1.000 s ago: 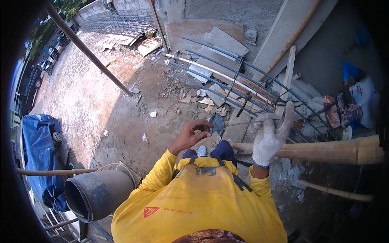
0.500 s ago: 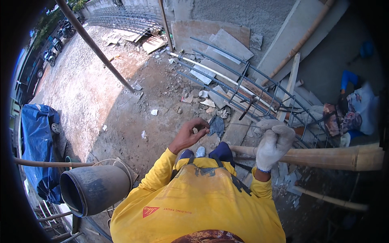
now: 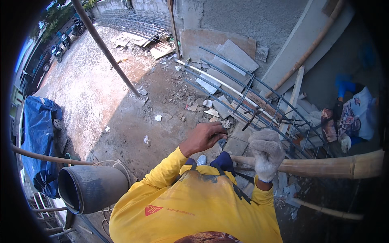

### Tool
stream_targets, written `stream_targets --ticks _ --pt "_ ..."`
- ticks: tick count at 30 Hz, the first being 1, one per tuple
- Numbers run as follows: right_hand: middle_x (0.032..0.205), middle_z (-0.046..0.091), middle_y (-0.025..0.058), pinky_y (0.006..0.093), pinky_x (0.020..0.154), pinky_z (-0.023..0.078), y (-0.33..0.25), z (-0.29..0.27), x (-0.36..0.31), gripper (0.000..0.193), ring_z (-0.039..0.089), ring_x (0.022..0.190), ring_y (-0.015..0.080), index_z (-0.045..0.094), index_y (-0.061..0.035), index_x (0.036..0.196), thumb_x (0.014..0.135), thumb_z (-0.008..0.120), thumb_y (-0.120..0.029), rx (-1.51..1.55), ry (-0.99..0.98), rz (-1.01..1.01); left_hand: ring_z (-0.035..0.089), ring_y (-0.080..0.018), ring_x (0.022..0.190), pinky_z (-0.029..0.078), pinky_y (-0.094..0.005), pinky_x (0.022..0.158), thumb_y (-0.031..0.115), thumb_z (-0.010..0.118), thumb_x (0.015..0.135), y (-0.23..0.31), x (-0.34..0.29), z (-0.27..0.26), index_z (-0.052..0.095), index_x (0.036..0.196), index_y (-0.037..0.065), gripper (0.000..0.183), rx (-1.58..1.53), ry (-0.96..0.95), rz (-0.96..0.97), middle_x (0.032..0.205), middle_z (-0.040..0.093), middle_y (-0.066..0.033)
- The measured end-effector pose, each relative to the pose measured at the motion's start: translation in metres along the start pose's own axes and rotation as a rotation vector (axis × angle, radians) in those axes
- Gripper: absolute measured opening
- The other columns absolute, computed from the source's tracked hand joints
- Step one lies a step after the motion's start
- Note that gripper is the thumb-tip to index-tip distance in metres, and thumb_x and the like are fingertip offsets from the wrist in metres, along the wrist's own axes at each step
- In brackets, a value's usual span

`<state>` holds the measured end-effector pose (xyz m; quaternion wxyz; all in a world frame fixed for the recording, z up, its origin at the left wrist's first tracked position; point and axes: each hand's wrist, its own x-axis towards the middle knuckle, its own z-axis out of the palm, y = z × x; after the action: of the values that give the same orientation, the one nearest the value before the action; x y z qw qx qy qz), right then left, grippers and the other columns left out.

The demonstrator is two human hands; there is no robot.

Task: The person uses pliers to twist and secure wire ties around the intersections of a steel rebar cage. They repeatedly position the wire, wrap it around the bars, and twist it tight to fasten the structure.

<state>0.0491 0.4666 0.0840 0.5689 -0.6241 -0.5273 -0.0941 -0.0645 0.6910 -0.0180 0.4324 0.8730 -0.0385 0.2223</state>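
Note:
My left hand [image 3: 204, 138], bare, has its fingers drawn together in a pinch at one end of a thin wire [image 3: 238, 139]. The wire runs across to my right hand [image 3: 266, 153], which wears a pale knitted glove and has its fingers curled closed around the other end. Just beyond both hands lies a cage of steel rebar [image 3: 279, 109] tied with stirrups. A dark, long-handled metal tool [image 3: 250, 118] rests on its near bars. The wire's tips are hidden inside my fingers.
A thick bamboo pole [image 3: 324, 164] crosses at the right, near my gloved hand. Broken boards [image 3: 233, 58] and rubble lie against the wall. A drum [image 3: 95, 187] and a blue tarpaulin [image 3: 36, 137] stand left. Another person [image 3: 354, 115] bends at far right.
My left hand has moved right, toward the gloved hand, and its fingers have closed more. The span of wire between my hands is shorter. My right hand has turned slightly and lowered.

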Motion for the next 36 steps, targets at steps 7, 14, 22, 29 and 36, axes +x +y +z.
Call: stream_targets --ticks 7,14,22,29,36 --pt "0.084 0.070 0.0050 0.0375 0.068 0.052 -0.016 0.006 0.019 0.028 0.066 0.070 0.0234 0.071 -0.0092 0.104 0.079 0.076 0.002 0.004 -0.194 -0.124 0.070 -0.0345 0.080 0.053 -0.0441 0.070 0.015 0.079 0.095 0.007 -0.015 -0.022 0.075 0.102 0.007 0.012 -0.092 0.080 -0.044 0.090 0.073 -0.0118" --pt "0.085 0.073 0.0067 0.0366 0.059 0.052 -0.030 0.021 0.037 0.040 0.069 0.065 0.0281 0.073 -0.0123 0.114 0.076 0.080 -0.001 -0.061 -0.357 -0.331 0.070 -0.0342 0.082 0.054 -0.0452 0.072 0.014 0.079 0.093 0.003 -0.021 -0.039 0.075 0.101 0.007 0.012 0.046 0.081 0.007 0.091 0.072 -0.0108" --pt "0.083 0.072 0.0085 0.0389 0.060 0.055 -0.045 0.029 0.054 0.027 0.071 0.068 0.0295 0.074 -0.0093 0.104 0.079 0.082 -0.002 -0.222 -0.299 -0.258 0.072 -0.0327 0.086 0.055 -0.0433 0.072 0.018 0.081 0.091 -0.016 -0.032 -0.027 0.077 0.101 0.009 0.014 0.183 0.170 -0.201 0.097 0.076 -0.0093" --pt "0.082 0.073 0.0084 0.0361 0.066 0.057 -0.051 0.035 0.050 0.025 0.071 0.069 0.0233 0.072 -0.0049 0.105 0.083 0.079 0.004 0.281 -0.431 0.007 0.071 -0.0351 0.091 0.055 -0.0446 0.078 0.013 0.079 0.091 -0.009 -0.030 -0.018 0.075 0.101 0.005 0.014 0.057 -0.023 -0.021 0.101 0.074 -0.0116" --pt "0.107 0.072 0.0146 0.0337 0.086 0.062 -0.046 0.031 0.059 0.024 0.072 0.096 0.0220 0.069 0.0040 0.118 0.095 0.069 0.008 0.779 -0.219 0.354 0.068 -0.0187 0.075 0.053 -0.0364 0.071 0.018 0.078 0.097 -0.012 -0.031 -0.036 0.077 0.101 0.001 0.018 -0.290 -0.093 -0.253 0.084 0.074 -0.0087"
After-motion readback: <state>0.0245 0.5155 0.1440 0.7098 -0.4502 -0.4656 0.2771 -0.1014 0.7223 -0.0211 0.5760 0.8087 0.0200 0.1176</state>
